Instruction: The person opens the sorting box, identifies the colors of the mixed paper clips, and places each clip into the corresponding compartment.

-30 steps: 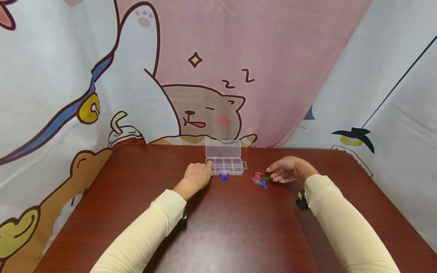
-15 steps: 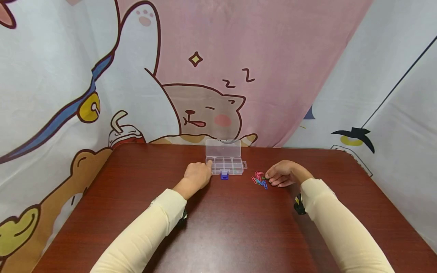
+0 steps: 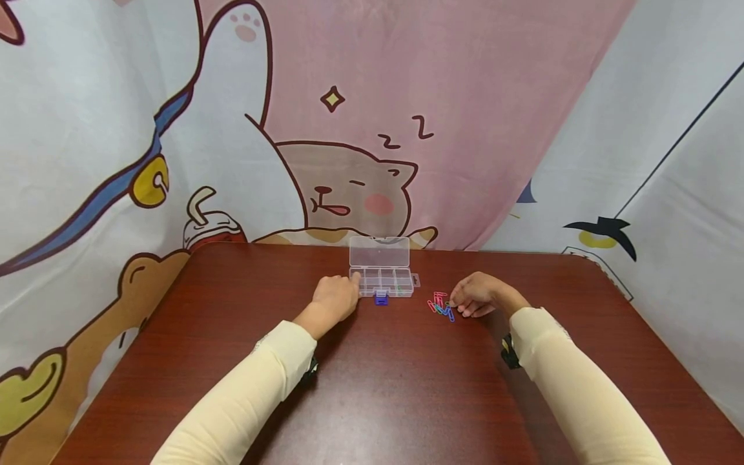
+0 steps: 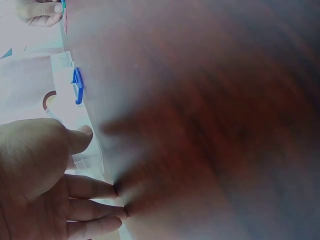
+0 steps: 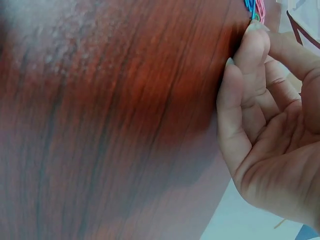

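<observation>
"Listing lettering first: what can be read?"

"Two letters Z, dark, printed on the backdrop cloth above a sleeping cartoon animal."

"Other prints?"

"One small yellow star, upper middle; one yellow bell, at left."

"Furniture and containers?"

"Table: brown, wood-grained. Plastic box, clear, one, near the far edge: compartments facing up, lid raised behind, blue latch at front, hang tab at right end. Something green in its right front part, too small to name."

"Loose stock?"

"Paper clips, one heap, red and blue among them, lying right of the box, just beside the right hand."

"Hands?"

"Right: thumb and forefinger pinching a green paper clip at the heap's edge, fingertips hiding most of it. Left hand: one digit resting on the box's left end, in the way of the compartment there; lower fingers stretched out. Whether it also grips the box wall cannot be told."
</observation>
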`<state>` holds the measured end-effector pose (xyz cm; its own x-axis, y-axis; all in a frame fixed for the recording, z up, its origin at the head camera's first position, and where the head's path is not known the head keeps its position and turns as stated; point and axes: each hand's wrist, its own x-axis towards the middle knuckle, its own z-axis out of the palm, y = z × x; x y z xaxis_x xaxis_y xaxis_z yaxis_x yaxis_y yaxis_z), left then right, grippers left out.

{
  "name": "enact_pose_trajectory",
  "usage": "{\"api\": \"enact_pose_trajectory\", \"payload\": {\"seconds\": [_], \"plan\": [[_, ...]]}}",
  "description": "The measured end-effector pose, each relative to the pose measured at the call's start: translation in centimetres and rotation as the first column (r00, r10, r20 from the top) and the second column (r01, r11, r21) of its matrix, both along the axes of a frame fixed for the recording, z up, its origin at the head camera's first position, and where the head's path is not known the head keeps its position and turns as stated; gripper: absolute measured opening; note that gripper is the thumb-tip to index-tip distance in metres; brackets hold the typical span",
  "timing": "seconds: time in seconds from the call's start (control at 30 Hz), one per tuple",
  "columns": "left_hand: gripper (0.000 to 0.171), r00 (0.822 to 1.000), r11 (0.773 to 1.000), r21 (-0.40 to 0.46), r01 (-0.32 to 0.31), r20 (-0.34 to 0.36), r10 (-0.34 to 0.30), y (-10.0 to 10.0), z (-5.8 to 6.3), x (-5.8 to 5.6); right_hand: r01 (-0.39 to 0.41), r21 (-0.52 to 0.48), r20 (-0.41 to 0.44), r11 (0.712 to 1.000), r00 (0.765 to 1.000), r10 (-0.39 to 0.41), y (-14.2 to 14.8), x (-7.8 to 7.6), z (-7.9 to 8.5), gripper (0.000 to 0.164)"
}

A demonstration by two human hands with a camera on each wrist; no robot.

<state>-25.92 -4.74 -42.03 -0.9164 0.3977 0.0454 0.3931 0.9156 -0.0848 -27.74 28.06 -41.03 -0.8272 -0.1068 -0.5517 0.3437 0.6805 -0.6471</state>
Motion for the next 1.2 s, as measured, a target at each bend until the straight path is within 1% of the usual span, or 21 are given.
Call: {"api": "enact_pose_trajectory", "payload": {"seconds": [0.1, 0.27, 0.43, 0.53, 0.67, 0.8, 0.9, 0.97, 1.1, 1.2], "plan": [[0.025, 1.000, 1.000, -0.001, -0.004, 0.007, 0.004, 0.0, 0.0, -0.1, 0.002, -0.007, -0.006, 1.000, 1.000, -0.002, 0.1, -0.1, -0.2, 0.015], [0.025, 1.000, 1.000, 0.003, -0.010, 0.013, 0.010, 0.0, 0.0, -0.1, -0.010, -0.020, 0.013, 1.000, 1.000, 0.010, 0.4, -0.2, -0.3, 0.016], [0.020, 1.000, 1.000, 0.007, -0.001, -0.006, 0.001, 0.1, 0.0, 0.0, 0.020, -0.053, 0.058, 0.998, 0.998, -0.017, 0.7, -0.5, -0.2, 0.019], [0.018, 1.000, 1.000, -0.004, 0.004, -0.014, -0.004, 0.1, 0.0, 0.1, 0.070, -0.099, 0.093, 0.993, 0.994, -0.061, 0.8, -0.7, -0.3, 0.021], [0.020, 1.000, 1.000, -0.008, 0.003, -0.012, -0.003, 0.1, 0.1, 0.1, 0.123, -0.149, 0.111, 0.981, 0.988, -0.107, 1.2, -0.8, -0.3, 0.023], [0.023, 1.000, 1.000, 0.001, 0.005, -0.022, -0.005, 0.0, -0.1, 0.0, 0.119, -0.177, 0.105, 0.977, 0.989, -0.101, 1.1, -0.7, -0.1, 0.025], [0.023, 1.000, 1.000, 0.012, 0.008, -0.028, -0.008, 0.0, -0.2, -0.1, 0.092, -0.204, 0.100, 0.975, 0.992, -0.073, 0.6, -0.9, 0.2, 0.025], [0.023, 1.000, 1.000, 0.018, 0.006, -0.019, -0.005, 0.0, -0.1, 0.0, 0.078, -0.228, 0.095, 0.971, 0.994, -0.057, -0.1, -1.2, 0.6, 0.022], [0.023, 1.000, 1.000, 0.016, 0.006, -0.012, -0.005, 0.1, 0.1, 0.1, 0.054, -0.270, 0.079, 0.961, 0.996, -0.034, -2.2, -1.7, 1.6, 0.019], [0.024, 1.000, 1.000, 0.015, 0.006, -0.012, -0.006, 0.1, 0.2, 0.2, 0.037, -0.284, 0.074, 0.958, 0.997, -0.017, -4.0, -1.9, 2.3, 0.021]]}}
